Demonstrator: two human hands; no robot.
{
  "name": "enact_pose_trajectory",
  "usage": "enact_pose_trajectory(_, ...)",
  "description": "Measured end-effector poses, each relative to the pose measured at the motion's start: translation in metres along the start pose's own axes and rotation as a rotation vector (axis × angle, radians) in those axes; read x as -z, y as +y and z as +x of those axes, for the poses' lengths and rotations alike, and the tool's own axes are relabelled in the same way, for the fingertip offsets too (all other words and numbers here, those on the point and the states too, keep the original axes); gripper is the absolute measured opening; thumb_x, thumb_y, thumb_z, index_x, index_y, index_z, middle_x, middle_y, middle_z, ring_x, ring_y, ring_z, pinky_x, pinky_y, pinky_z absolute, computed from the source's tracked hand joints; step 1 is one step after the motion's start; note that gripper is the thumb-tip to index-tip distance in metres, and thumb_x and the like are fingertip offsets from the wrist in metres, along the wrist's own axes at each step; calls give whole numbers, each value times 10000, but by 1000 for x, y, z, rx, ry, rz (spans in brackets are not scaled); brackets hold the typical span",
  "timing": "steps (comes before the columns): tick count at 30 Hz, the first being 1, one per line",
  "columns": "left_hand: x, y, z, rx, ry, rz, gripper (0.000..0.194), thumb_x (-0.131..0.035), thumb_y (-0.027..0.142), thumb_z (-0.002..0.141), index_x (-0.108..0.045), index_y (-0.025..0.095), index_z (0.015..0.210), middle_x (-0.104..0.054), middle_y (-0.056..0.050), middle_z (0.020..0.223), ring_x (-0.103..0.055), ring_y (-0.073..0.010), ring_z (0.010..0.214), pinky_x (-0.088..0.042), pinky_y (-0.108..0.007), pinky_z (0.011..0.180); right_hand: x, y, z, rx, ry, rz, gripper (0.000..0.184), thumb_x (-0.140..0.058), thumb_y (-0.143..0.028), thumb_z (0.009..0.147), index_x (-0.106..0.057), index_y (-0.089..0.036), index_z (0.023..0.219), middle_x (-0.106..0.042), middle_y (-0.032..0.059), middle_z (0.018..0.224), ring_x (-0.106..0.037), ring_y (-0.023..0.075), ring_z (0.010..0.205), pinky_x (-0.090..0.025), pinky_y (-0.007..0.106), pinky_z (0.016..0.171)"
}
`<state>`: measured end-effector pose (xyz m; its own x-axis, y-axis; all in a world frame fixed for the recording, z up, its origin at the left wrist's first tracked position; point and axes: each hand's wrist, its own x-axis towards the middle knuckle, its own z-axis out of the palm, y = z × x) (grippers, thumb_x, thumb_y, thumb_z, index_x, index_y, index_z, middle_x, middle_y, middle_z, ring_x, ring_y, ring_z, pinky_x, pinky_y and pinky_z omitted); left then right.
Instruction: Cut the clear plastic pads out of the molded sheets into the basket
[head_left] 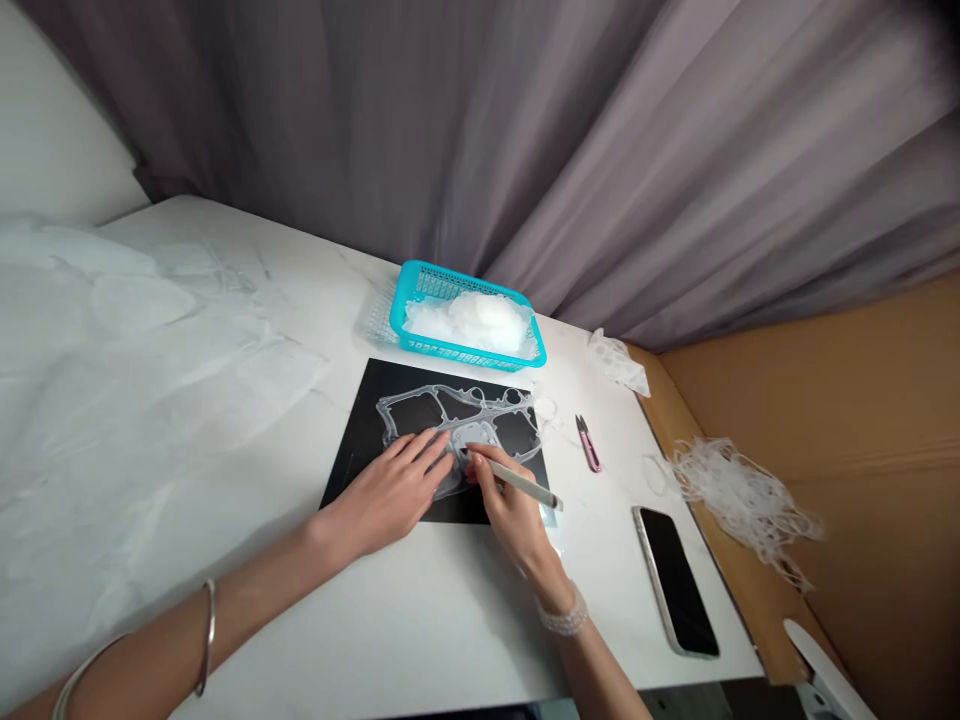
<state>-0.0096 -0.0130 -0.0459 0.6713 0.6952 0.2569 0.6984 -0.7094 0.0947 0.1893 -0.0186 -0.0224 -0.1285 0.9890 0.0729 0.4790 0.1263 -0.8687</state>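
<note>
Head view: right hand (517, 510) holds a pen-shaped tool (525, 483) in a narrow pinch, thumb and fingers closed about the shaft near its dark tip, the pale rear end pointing out to the right. The tip is at the middle of a clear cut-out sheet (480, 434); whether it touches cannot be told. Left hand (401, 485) is laid flat, palm down, fingers extended and slightly spread over the sheet's near left part, grasping nothing visible. The sheet lies on a black mat (352, 448) on the white table (450, 620), partly covered by both hands.

Markings: any lettering on the tool is too small to read; the phone (676, 582) shows a dark screen.

Surroundings: blue basket (469, 352) of white pieces (487, 320) just beyond the mat; pink snips (589, 445) to its right; tangled clear strips (746, 500) at the table's right edge.
</note>
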Motion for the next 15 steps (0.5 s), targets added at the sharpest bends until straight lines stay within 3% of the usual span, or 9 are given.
enact_pose_trajectory(6, 3, -5, 1, -43, -73, -59, 447, -337, 202, 993, -453, 104, 1414, -457, -154, 1523, -351, -287, 1447, -222, -507, 1186, 1, -4, 0, 135, -3, -178, 289, -483, -343, 997, -716, -194, 1080, -728, 73, 842, -696, 221, 780, -561, 370, 757)
enact_pose_trajectory(15, 7, -5, 3, -39, -76, -64, 422, -344, 226, 997, -505, 86, 1362, -491, -164, 1493, -387, -307, 1422, -235, -498, 1186, -3, -15, 12, 192, -5, -276, 256, -478, -286, 1000, -718, -198, 1020, -732, 56, 829, -681, 196, 724, -542, 331, 708)
